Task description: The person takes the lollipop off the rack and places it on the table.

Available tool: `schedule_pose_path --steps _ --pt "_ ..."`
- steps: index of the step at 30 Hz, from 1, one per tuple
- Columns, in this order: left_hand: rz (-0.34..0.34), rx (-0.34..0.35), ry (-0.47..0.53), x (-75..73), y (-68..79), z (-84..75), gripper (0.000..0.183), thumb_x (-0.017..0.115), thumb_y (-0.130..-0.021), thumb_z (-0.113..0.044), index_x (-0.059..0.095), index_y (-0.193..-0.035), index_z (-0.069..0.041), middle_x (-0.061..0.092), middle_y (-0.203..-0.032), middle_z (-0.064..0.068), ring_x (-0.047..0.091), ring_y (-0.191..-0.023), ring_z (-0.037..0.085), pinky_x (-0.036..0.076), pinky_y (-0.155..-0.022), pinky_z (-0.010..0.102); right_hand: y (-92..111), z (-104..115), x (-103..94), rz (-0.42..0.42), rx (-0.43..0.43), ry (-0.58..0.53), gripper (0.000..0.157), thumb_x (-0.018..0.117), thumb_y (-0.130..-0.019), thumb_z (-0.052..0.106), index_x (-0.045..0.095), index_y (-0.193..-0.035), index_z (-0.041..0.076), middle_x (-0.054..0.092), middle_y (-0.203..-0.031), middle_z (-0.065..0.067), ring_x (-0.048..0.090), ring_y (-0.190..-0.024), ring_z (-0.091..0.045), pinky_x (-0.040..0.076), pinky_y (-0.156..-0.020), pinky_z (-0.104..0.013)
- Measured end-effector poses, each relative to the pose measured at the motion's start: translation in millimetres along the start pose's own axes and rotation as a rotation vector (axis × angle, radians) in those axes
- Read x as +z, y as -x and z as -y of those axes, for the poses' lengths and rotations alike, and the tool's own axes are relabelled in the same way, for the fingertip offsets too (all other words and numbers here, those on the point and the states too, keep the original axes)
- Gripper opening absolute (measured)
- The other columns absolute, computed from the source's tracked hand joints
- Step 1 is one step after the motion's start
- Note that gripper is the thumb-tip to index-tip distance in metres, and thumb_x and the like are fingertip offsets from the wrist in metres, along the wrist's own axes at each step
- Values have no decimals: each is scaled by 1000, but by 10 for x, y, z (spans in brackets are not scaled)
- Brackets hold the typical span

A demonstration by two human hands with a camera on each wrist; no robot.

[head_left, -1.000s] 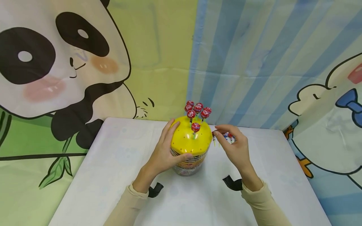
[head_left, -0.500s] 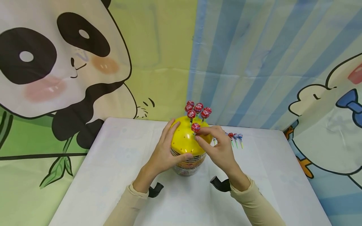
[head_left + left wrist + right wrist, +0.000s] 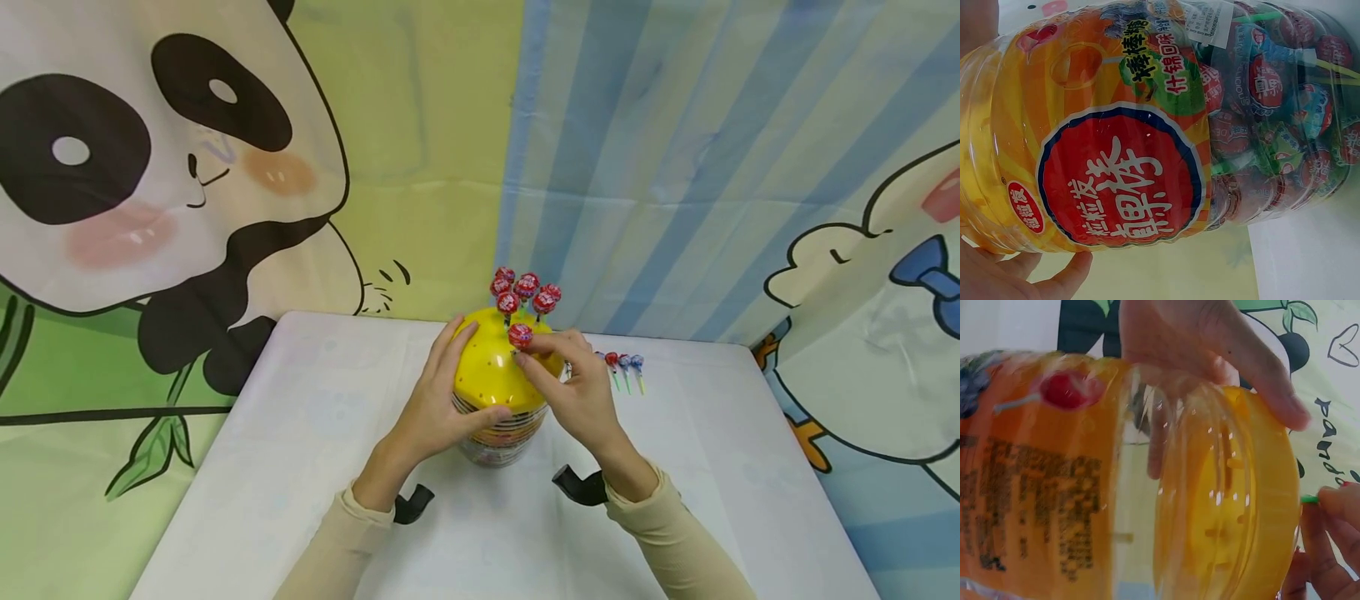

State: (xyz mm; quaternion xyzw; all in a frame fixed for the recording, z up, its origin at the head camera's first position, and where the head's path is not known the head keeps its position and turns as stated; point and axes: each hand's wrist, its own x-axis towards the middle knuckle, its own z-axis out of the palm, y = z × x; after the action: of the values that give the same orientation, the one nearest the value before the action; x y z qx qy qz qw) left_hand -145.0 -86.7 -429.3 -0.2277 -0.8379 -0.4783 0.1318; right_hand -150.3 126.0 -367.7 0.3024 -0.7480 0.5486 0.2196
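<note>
A clear plastic candy jar (image 3: 498, 433) with an orange label (image 3: 1122, 181) stands on the table, its yellow lid (image 3: 487, 375) dotted with small holes. My left hand (image 3: 435, 412) grips the jar at the lid, thumb in front and fingers round the far left side. With thumb and forefinger my right hand (image 3: 581, 396) pinches the green stick (image 3: 1309, 499) of the front red-wrapped lollipop (image 3: 520, 336), right at the lid's top. Several more red lollipops (image 3: 527, 285) stand upright in the back of the lid. Through the lower jar wall, wrapped lollipops (image 3: 1266, 81) show inside.
Loose lollipops (image 3: 625, 362), red and blue, lie in a row on the white table (image 3: 712, 467) right of the jar, partly hidden by my right hand. A printed cloth backdrop (image 3: 435, 150) hangs behind the table's far edge. Black straps (image 3: 581, 486) protrude at both wrists.
My right hand has moved left from beside the loose lollipops to the front lollipop in the lid and pinches its stick. That lollipop's head sits very slightly higher. The left hand stays put.
</note>
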Motion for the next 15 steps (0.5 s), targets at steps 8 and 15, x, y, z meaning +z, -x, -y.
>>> schedule_pose_path --steps 8,15 --pt "2 -12 1 10 6 7 105 76 -77 -65 17 -159 -37 4 -165 -13 25 -146 22 38 -104 59 -32 -43 -161 -107 -33 18 22 72 -83 -13 75 -101 0 65 -90 -7 48 -84 -28 40 -70 -30" --pt "0 -12 1 4 -5 -4 106 77 -76 -65 18 -159 -36 4 -165 -13 25 -146 23 38 -105 59 1 -116 -448 -226 35 136 15 70 -82 -18 72 -95 -9 67 -86 -21 50 -81 -21 35 -74 -27"
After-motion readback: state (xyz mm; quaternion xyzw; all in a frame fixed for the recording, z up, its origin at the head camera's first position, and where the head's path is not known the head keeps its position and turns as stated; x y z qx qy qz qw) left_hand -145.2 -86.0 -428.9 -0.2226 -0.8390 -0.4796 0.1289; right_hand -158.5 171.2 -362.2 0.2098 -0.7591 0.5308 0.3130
